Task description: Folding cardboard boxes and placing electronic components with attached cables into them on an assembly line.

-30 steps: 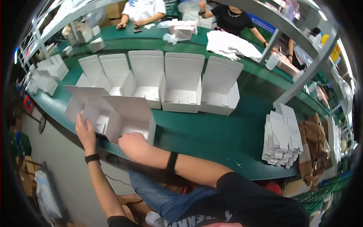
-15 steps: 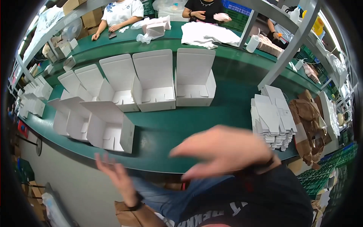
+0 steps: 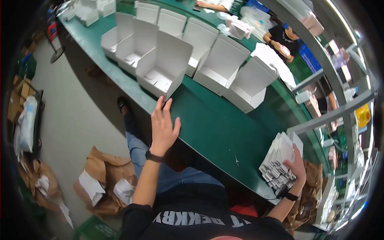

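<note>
My left hand (image 3: 164,128) is open, fingers spread, at the front edge of the green table. Its fingertips are close to the lower corner of the nearest white box (image 3: 164,64), which stands with its lid raised; whether they touch it I cannot tell. At the right, my right hand (image 3: 296,164) lies with fingers stretched out on a stack of flat, folded white cartons (image 3: 276,160). Thumb and fingers are apart there. More white boxes with raised lids stand in two rows, among them one at the right end of the back row (image 3: 250,86).
Small white scraps (image 3: 237,161) lie on the green table (image 3: 216,136). Crumpled brown paper (image 3: 314,180) sits beyond the stack. A grey metal post (image 3: 320,120) rises behind it. Co-workers sit across the table by white cloth (image 3: 272,60). Brown paper bags (image 3: 108,172) stand on the floor.
The view has turned, so the table now slants. My right hand has gone from above the table's middle to the carton stack. My left hand has come up near the front box.
</note>
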`<state>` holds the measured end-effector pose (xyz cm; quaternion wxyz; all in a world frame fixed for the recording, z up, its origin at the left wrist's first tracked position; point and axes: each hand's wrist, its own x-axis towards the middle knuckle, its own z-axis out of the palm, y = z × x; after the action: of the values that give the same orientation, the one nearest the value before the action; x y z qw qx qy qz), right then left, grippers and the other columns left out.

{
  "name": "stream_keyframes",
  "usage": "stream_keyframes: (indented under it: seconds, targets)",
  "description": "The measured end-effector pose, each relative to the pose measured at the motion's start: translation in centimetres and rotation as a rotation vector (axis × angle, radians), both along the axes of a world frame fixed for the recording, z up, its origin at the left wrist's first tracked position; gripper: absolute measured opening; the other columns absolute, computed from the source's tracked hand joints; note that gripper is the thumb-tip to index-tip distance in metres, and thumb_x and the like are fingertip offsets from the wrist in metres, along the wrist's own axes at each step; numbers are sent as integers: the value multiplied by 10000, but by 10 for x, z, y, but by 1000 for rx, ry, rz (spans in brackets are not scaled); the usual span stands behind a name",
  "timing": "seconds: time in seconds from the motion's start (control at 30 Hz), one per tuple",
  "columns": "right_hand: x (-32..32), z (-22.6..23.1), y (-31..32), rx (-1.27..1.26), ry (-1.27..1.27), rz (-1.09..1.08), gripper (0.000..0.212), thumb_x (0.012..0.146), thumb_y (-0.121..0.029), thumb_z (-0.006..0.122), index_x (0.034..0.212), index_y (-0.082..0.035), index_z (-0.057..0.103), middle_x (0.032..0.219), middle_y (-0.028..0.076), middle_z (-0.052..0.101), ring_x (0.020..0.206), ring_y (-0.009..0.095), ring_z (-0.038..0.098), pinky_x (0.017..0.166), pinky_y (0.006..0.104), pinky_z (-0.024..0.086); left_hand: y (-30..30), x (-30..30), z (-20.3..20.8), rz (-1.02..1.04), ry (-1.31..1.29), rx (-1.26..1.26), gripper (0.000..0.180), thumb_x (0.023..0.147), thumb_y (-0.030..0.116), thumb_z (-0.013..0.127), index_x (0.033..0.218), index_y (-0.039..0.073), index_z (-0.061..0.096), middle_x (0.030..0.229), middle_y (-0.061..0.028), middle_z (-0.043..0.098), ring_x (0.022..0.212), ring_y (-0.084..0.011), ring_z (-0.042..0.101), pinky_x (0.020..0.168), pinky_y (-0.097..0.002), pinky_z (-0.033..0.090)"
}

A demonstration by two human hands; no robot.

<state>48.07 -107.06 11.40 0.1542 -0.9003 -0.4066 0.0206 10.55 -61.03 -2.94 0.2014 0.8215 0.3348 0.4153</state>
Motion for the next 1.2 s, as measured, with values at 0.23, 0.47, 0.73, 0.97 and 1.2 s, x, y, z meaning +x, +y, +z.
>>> stream_keyframes:
  seconds: [0.23, 0.47, 0.73, 0.97, 1.2]
  targets:
    - [-2, 33, -5, -92, 37, -150, 694, 651, -206, 929, 1240, 25, 644, 1178, 141, 668, 1105, 262, 635, 989, 359, 504, -10, -3, 17, -6, -46, 11, 698, 909, 137, 703, 1536, 26, 416, 1600, -258, 331, 1376, -450, 449, 1145, -514, 390]
    - [2, 122, -19, 193, 399, -186, 268, 845, -84, 786, 1101, -36, 722, 947, 40, 717, 835, 140, 646, 784, 293, 533, -36, -26, 78, -225, -179, -161, 621, 936, 115, 700, 1502, 31, 459, 1564, -227, 414, 1416, -402, 451, 1185, -497, 375]
    - [-144, 46, 161, 1112, 61, 143, 352, 1033, -342, 712, 1150, -39, 577, 880, 78, 688, 779, 165, 642, 706, 364, 545, -115, 40, 92, -1094, -1052, -1234, 609, 1092, 478, 493, 1482, 12, 531, 1458, -154, 605, 1361, -297, 560, 1182, -441, 403]
    - [-224, 10, 210, 854, 1145, 405, 494, 977, -199, 725, 1382, 32, 560, 1204, 99, 718, 1071, 167, 692, 933, 330, 560, -81, -1, 53, -1045, -1081, -1416, 892, 988, 553, 653, 1615, -3, 346, 1561, -149, 494, 1449, -263, 457, 1216, -404, 334]
    - [-232, -16, 213, 1009, 1341, 284, 700, 936, -275, 792, 1475, 34, 470, 1334, 122, 665, 1159, 181, 663, 1020, 342, 530, -53, 0, 88, -1096, -567, -1093, 1274, 772, 492, 919, 1685, 38, 155, 1633, -124, 378, 1508, -220, 356, 1228, -385, 293]
